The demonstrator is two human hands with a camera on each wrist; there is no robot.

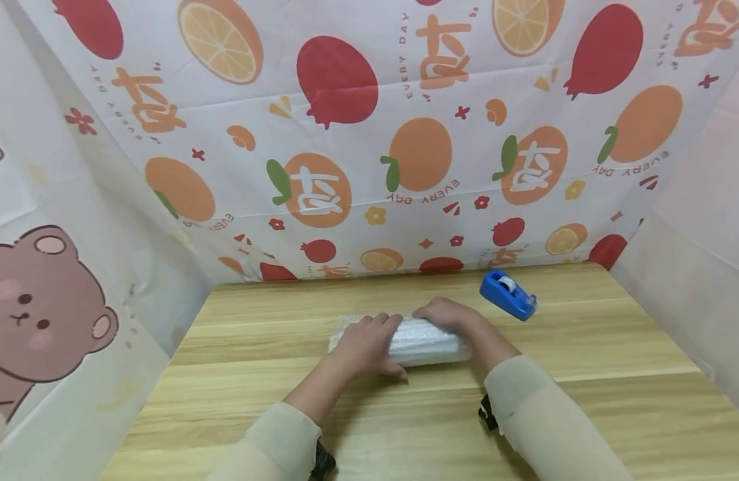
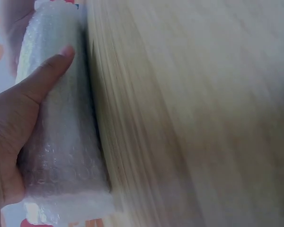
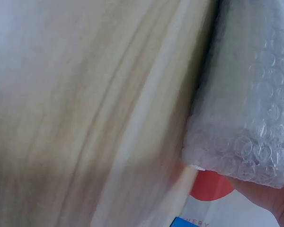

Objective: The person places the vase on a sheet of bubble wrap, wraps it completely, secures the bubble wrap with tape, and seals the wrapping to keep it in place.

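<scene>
A long bundle in clear bubble wrap [image 1: 429, 347] lies crosswise on the wooden table, with something pale showing through the wrap. My left hand [image 1: 366, 344] grips its left part, fingers over the top and thumb along the near side. In the left wrist view, the thumb of that hand [image 2: 26, 106] presses on the wrapped side. At the far right of the bundle, my right hand [image 1: 450, 315] holds its back edge with bent fingers; its thumb is hidden. The right wrist view shows the bundle's end [image 3: 241, 151], with part of the right hand [image 3: 262, 194] behind it.
A blue tape dispenser [image 1: 508, 294] with a roll of tape stands at the back right, beyond my right hand. The wooden table [image 1: 586, 334] meets a fruit-print cloth [image 1: 357, 200] at its back edge. Pale cloth hangs on both sides, with a bear [image 1: 39, 300] printed on the left.
</scene>
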